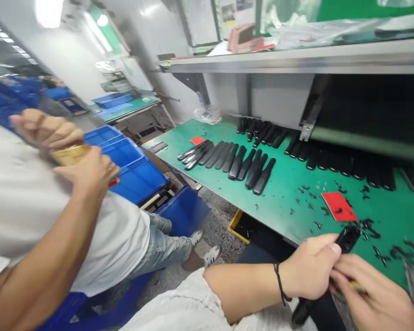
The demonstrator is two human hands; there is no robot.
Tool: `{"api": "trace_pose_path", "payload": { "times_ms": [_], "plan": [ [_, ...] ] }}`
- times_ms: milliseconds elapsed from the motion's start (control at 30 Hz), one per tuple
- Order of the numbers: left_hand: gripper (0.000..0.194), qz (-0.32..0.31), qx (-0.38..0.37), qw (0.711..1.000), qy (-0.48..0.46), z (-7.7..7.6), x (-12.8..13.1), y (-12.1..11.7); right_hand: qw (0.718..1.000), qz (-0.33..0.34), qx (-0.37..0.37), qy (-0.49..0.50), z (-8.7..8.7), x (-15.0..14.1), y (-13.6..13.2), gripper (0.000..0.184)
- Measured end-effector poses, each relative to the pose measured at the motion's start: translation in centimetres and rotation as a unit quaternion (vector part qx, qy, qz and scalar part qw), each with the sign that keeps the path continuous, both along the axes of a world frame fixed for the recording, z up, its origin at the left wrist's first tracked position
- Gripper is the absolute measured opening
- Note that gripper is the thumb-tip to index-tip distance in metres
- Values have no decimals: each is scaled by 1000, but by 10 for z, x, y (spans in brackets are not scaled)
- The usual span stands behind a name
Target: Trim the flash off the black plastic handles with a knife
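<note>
A: How many hands are at work down front?

B: 2, both the wearer's own. The left hand (310, 266) grips 1 long black piece (349, 238), its upper end poking out past the thumb and its lower end hanging below the wrist. The right hand (377, 292) is just beside it, fingers curled around 1 yellow item (359, 287), mostly hidden, so I can't tell what it is.

A: Where is that piece?

B: In front of the near edge of the green surface (279, 211), close to 1 of 2 red pads (340, 207); the other lies at the far left.

A: And the pieces lying down?

B: The front row (237, 163) has about 11, overlapping at its left end. Behind it sits a back group (269, 134), too crowded to count, and a right-hand row (359, 170) of roughly 9 or more. Curled black scraps (369, 227) litter the right side, too many to number.

A: Anyone nearby?

B: 1 co-worker (117, 239), both hands around 1 yellowish thing (71, 155). Beside them, at least 2 blue bins (134, 177); below the surface, 1 yellow bin (235, 220).
</note>
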State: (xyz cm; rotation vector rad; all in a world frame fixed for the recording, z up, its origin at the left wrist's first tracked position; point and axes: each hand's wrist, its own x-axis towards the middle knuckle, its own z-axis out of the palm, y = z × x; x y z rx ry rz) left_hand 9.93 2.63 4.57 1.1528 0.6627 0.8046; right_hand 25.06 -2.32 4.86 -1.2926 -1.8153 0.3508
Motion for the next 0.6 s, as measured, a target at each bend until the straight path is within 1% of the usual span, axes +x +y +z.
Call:
{"api": "trace_pose_path", "payload": {
  "times_ms": [33, 67, 100, 133, 167, 200, 233, 267, 333, 367, 400, 433, 467, 533, 567, 600],
  "plan": [
    [41, -16, -19, 1000, -16, -1, 0, -2, 1000, 3, -17, 9, 3, -4, -5, 14],
    [43, -29, -48, 998, -33, -2, -1, -2, 999, 3, -14, 35, 5, -7, -9, 12],
    [44, -34, -80, 995, -47, -2, -1, 0, 998, -6, -4, 59, 6, -8, -11, 10],
    [45, -23, -110, 992, -56, -3, -2, 5, 997, -27, 20, 75, 6, -7, -12, 13],
    [47, 1, -143, 988, -60, -2, -2, 13, 995, -63, 44, 69, 5, -4, -10, 16],
    [48, 35, -181, 980, -74, -1, -3, 21, 990, -115, 68, 42, 2, 1, -7, 16],
    [44, 60, -222, 967, -107, 1, -3, 31, 983, -161, 84, -1, -2, 8, -4, 16],
    [40, 86, -252, 953, -147, 3, -3, 40, 976, -196, 79, -42, -6, 15, -1, 18],
    [39, 129, -280, 931, -196, 8, -3, 55, 962, -250, 66, -92, -12, 26, 3, 30],
    [39, 146, -286, 923, -212, 10, -3, 60, 962, -250, 69, -88, -14, 27, 2, 32],
    [39, 160, -290, 918, -220, 12, -3, 63, 970, -221, 77, -71, -14, 26, 0, 33],
    [39, 170, -293, 913, -226, 13, -3, 64, 982, -163, 85, -51, -14, 21, -4, 34],
    [38, 178, -297, 909, -231, 14, -2, 65, 991, -90, 93, -37, -13, 15, -8, 34],
    [37, 183, -300, 905, -238, 12, -1, 65, 992, 48, 105, -43, -13, 0, -18, 32],
    [37, 180, -302, 905, -241, 11, 0, 64, 989, 88, 110, -50, -14, -7, -22, 32],
    [38, 177, -304, 904, -243, 9, 1, 63, 986, 108, 115, -52, -15, -13, -25, 31]
  ]
}}
